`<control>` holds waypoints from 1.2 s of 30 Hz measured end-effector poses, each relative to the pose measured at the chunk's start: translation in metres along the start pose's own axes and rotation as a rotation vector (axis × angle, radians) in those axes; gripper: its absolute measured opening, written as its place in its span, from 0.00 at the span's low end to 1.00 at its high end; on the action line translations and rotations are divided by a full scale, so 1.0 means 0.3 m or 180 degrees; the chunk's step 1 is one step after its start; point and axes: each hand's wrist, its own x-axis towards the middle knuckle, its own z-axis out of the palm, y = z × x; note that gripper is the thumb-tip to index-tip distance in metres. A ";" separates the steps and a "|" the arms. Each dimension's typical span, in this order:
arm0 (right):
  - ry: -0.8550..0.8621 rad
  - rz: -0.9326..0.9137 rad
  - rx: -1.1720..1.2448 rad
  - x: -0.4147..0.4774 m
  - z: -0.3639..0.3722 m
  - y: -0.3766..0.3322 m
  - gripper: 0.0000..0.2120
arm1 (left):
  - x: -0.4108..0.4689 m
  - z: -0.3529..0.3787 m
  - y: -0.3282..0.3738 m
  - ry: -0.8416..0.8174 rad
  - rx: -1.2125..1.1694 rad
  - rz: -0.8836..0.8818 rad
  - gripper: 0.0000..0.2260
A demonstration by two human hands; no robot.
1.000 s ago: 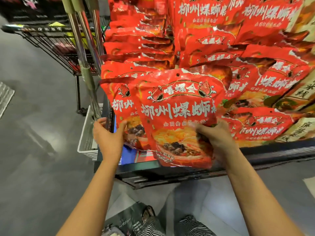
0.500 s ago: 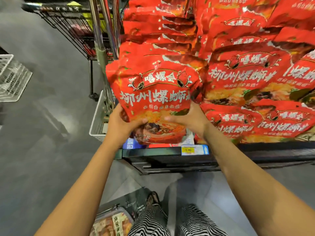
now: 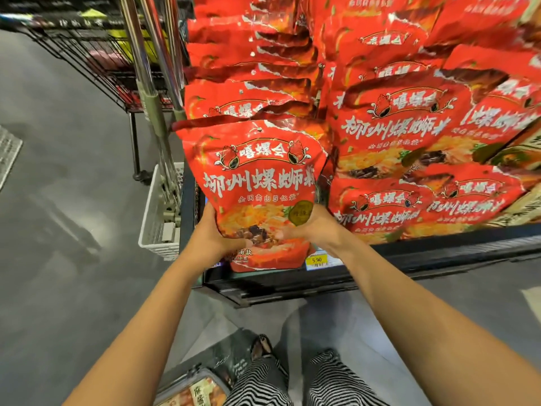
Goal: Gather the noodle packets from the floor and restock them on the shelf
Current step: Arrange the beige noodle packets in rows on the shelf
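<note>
Bright, even light is falling from above, and the grey floor [image 3: 64,200] is throwing back soft pale streaks of it. Glare is glinting off the glossy film of the held noodle packet [image 3: 257,177] and off the steel poles [image 3: 146,68] beside it. Soft shadows are lying on the floor below the shelf edge [image 3: 409,254]. The wide lens is bending straight lines outward toward the borders, and the stacked packets [image 3: 483,30] at the top right are smearing into blur, while the print in the middle of the view is reading fairly sharp.
</note>
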 end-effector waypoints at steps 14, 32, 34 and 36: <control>0.0474 -0.0090 -0.0273 0.009 0.031 0.015 0.25 | 0.017 0.018 -0.016 0.0301 0.0512 0.0038 0.38; 0.1133 0.0002 -0.0604 -0.180 0.012 0.104 0.37 | -0.239 0.002 -0.067 0.1768 0.0165 -0.0494 0.34; 0.1171 -0.0106 -0.0774 -0.237 0.017 0.140 0.37 | -0.322 0.051 -0.093 0.1916 0.0376 -0.0615 0.31; 0.1127 -0.0138 -0.1075 -0.302 0.032 0.199 0.36 | -0.420 0.115 -0.135 0.2012 0.0759 -0.0754 0.30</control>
